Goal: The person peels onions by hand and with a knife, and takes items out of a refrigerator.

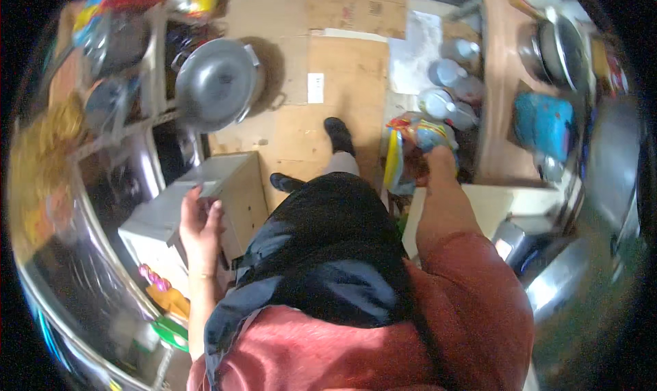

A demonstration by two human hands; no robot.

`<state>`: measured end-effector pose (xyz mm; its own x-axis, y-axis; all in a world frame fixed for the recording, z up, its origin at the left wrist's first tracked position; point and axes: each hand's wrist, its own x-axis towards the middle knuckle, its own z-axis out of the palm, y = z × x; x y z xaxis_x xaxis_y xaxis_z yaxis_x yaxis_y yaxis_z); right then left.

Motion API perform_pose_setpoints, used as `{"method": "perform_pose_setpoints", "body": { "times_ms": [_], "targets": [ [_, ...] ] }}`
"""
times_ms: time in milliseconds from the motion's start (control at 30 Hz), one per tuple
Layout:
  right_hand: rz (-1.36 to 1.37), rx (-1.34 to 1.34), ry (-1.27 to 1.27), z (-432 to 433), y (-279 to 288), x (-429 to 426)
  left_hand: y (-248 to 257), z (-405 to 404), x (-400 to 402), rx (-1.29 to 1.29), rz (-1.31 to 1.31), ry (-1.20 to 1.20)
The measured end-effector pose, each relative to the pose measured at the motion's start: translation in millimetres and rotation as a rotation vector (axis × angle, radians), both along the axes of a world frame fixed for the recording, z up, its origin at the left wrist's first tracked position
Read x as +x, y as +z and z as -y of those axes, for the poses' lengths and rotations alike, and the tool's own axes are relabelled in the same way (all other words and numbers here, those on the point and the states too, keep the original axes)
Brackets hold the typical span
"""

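My right hand (437, 152) reaches down at the right among plastic packaging. It is at a colourful plastic bag (405, 144) with red, yellow and blue parts; blur hides whether the fingers grip it. My left hand (201, 219) is held over a grey-white cabinet (177, 201), fingers apart and partly curled, with nothing seen in it. Just beyond the bag, several large clear plastic bottles (436, 102) stand close together. A wide grey metal pan (218, 83) with side handles is at the upper left, beyond the cabinet.
Flattened cardboard (349, 73) covers the floor around my feet. On the right, a wooden shelf (495, 83) bears a dark pan (557, 52) and a blue container (544, 124). Metal-framed shelving (118, 160) runs along the left. A green plastic item (172, 333) lies at the lower left.
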<state>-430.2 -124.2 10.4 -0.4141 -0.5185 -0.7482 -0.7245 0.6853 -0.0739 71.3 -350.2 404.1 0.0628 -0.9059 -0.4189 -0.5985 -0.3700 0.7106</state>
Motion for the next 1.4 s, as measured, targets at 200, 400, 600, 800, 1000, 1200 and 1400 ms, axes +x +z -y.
{"method": "perform_pose_setpoints", "body": {
  "times_ms": [200,400,600,800,1000,1200,1400],
  "targets": [
    [-0.087,-0.07,0.146,1.5,1.5,-7.1,15.9,-11.0,21.8,-0.006,0.179,-0.032],
    [-0.123,-0.21,0.182,41.9,6.5,-37.2,30.0,-58.4,95.1,0.037,-0.039,0.228],
    [-0.126,-0.66,0.075,194.9,70.9,76.1,1.5,-135.1,203.1,-0.151,0.003,0.557],
    [0.631,-1.163,0.694,299.7,270.8,491.6,9.4,-183.0,311.6,-0.191,-0.45,0.974],
    [0.827,-0.943,1.591,232.0,364.5,762.6,1.0,-230.2,373.6,-0.01,-0.535,0.98],
    [0.766,-1.056,1.525,234.5,333.8,833.0,-35.4,-250.6,392.1,-0.153,-0.326,0.829],
    [0.752,-1.141,1.442,231.7,311.4,849.5,-71.5,-244.2,404.3,-0.277,-0.022,0.787]
  ]
}}
